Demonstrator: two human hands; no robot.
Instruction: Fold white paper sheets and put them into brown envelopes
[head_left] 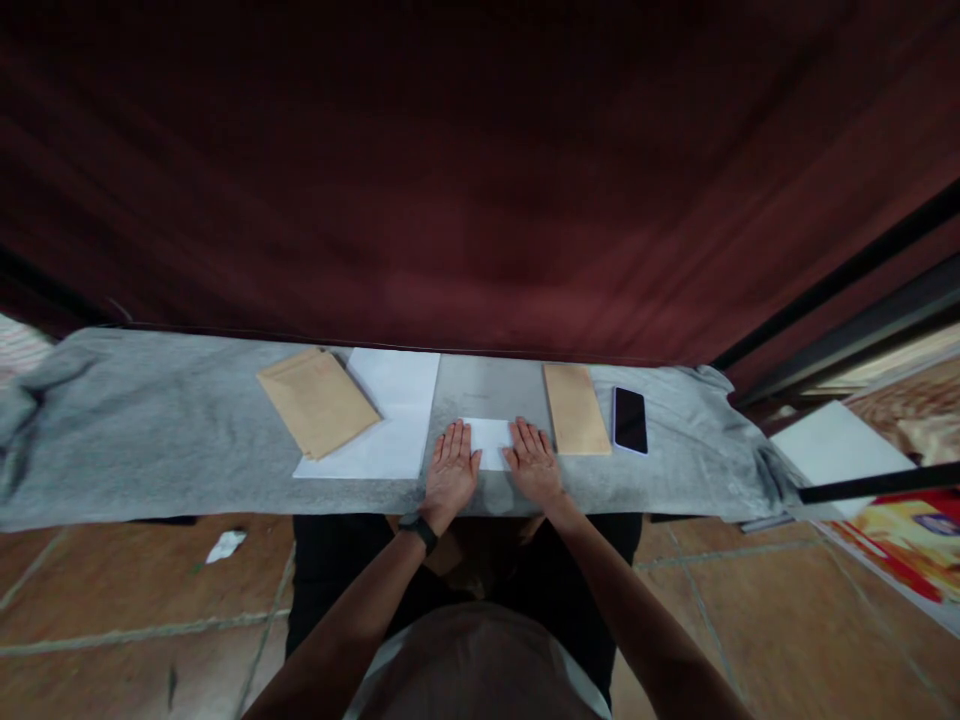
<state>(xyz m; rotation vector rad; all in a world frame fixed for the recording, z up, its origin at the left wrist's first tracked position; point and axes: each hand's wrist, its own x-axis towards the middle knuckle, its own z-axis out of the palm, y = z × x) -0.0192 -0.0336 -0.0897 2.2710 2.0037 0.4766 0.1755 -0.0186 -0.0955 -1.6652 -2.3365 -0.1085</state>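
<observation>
A small white sheet of paper, possibly folded, lies on the grey cloth in front of me. My left hand rests flat over its left end, fingers stretched out and pointing away from me. Over the right end, my right hand lies flat in the same way. Both palms face down, and the paper's ends are hidden under them. Just right of my right hand is a brown envelope. Left of my left hand, larger white sheets lie partly beneath a stack of brown envelopes.
A phone with a dark screen lies right of the single envelope. The grey cloth covers a narrow table, with a dark red curtain hanging along its far edge. A white scrap is on the tiled floor.
</observation>
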